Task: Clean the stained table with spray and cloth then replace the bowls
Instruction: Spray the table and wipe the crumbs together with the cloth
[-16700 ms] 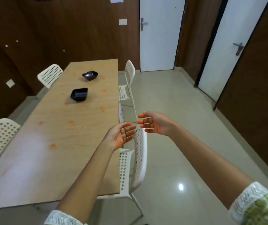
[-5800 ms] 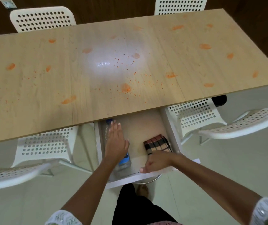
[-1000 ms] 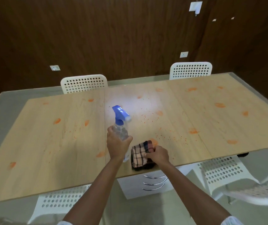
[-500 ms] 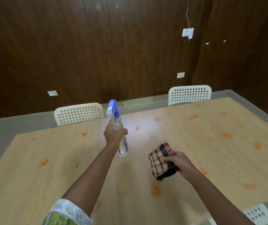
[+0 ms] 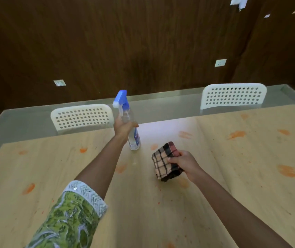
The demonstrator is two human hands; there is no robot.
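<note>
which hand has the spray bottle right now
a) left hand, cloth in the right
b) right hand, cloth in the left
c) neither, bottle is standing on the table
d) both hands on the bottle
a: the left hand grips the clear spray bottle with the blue trigger head above the stained table, while the right hand holds the folded checked cloth.

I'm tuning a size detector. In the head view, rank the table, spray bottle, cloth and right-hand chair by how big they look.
1. Table
2. Chair
3. Spray bottle and cloth: look about alike, unranked.
The chair stands farthest from the camera, so it is really bigger than it looks.
</note>
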